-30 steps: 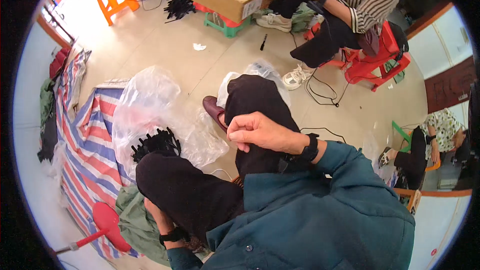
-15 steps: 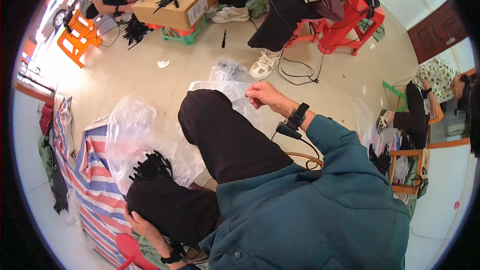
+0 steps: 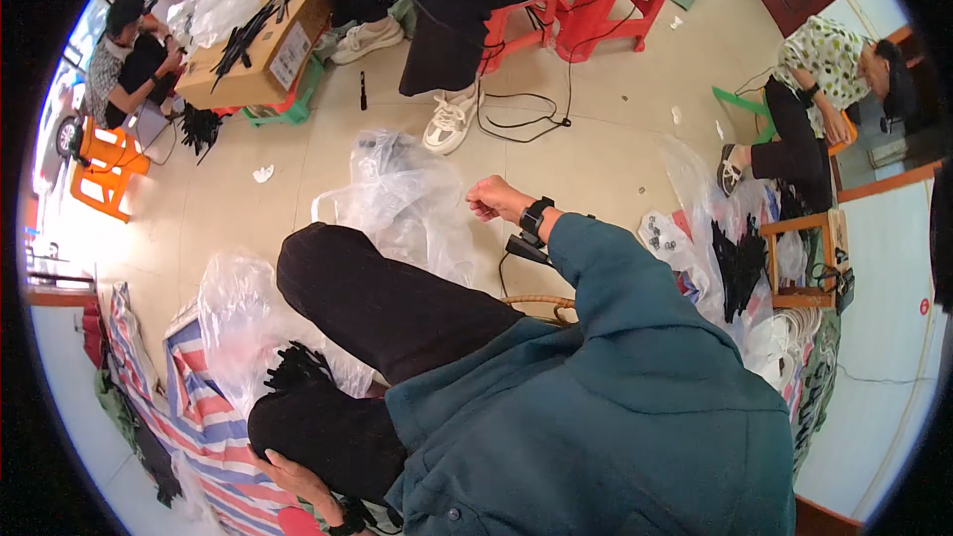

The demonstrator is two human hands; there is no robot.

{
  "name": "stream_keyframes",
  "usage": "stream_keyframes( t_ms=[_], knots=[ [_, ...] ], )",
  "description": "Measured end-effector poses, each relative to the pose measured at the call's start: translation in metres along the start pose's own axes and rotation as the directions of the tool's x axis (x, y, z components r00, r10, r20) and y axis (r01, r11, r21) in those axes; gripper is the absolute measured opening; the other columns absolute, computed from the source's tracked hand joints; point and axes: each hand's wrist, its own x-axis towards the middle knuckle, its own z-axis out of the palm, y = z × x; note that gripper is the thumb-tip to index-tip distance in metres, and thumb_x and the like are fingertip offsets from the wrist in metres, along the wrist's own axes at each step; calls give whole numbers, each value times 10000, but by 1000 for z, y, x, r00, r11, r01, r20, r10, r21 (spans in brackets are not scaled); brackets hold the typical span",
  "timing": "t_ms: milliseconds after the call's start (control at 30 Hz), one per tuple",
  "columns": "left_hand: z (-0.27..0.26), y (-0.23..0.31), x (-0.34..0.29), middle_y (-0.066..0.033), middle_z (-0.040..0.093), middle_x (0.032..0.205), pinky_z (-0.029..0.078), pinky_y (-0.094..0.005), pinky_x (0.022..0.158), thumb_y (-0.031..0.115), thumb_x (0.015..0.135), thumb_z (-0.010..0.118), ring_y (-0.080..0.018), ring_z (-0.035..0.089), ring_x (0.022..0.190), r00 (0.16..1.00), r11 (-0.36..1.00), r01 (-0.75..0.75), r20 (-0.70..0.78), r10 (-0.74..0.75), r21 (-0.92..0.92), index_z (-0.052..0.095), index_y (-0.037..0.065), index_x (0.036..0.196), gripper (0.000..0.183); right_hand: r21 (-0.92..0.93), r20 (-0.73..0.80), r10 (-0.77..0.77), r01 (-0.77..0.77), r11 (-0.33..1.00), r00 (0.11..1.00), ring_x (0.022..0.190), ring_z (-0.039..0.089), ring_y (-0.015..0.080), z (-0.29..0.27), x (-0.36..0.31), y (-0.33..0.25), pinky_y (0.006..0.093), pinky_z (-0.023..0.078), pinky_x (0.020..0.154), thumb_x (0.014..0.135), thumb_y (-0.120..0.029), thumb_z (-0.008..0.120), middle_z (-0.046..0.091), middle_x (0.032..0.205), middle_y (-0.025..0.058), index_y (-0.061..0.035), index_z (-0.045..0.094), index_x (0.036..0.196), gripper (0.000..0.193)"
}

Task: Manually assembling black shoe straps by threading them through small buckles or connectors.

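My right hand [image 3: 499, 200] hovers above the floor beyond my right knee, its fingers curled together. Whatever is between the fingertips, if anything, is too small to make out. My left hand [image 3: 296, 481] lies along the outer side of my left leg, fingers stretched against the dark trousers and partly hidden. Past my left knee, a bunch of black strips [image 3: 301, 367] rests by a clear plastic bag [image 3: 238, 303]. Another clear plastic bag [image 3: 397, 194] lies on the floor near my right hand.
Ahead, a cardboard box [image 3: 283, 55] holds black strips, with a seated co-worker beside it. Black cables [image 3: 521, 124] cross the floor near red stools [image 3: 611, 0]. An orange stool [image 3: 107, 164] stands at far left. On the right are another seated person and a wooden stool [image 3: 799, 258].
The view has swung to the right, so the room appears shifted left. My right hand stays curled in the air, and my left hand remains against my leg.
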Motion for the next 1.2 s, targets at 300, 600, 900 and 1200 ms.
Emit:
stream_keyframes(
  t_ms=[300, 600, 900, 1200],
  knots=[
    [4, -6, 5, -277, 390, 1281, 310, -385, 992, 326, 933, 333, -387, 395, 1175, 999, 993, -13, 36, 8, 114, 351, -70, 1266, 518, 52, 85, 55, -60, 997, 995, 472, 541, 146, 18, 14, 27, 317, 469, 441, 755, -90, 576, 569, 601, 57, -46, 551, 656, 111],
    [1, 18, -6, -256, 396, 1283, 305, -377, 1001, 321, 927, 394, -366, 388, 1186, 986, 963, -168, 44, 163, 209, 353, -64, 1269, 517, 70, 164, 115, -128, 989, 980, 442, 515, 153, 40, 11, 42, 304, 416, 395, 758, -71, 566, 550, 592, 75, -16, 522, 677, 107],
    [0, 52, 13, -238, 439, 1251, 310, -382, 994, 307, 914, 427, -359, 404, 1173, 972, 963, -230, 86, 219, 143, 389, -60, 1247, 497, -134, 177, 226, -204, 970, 958, 447, 520, 162, 38, 17, 81, 320, 439, 412, 752, -53, 544, 558, 584, 75, -17, 537, 687, 74],
    [10, 51, 44, -223, 479, 1216, 324, -361, 970, 350, 914, 420, -341, 454, 1120, 955, 958, -265, 172, 244, 114, 445, -76, 1190, 508, -151, 209, 228, -199, 968, 951, 459, 533, 172, 63, 17, 74, 336, 442, 405, 741, -44, 543, 594, 642, 111, 4, 550, 720, 53]
  ],
)
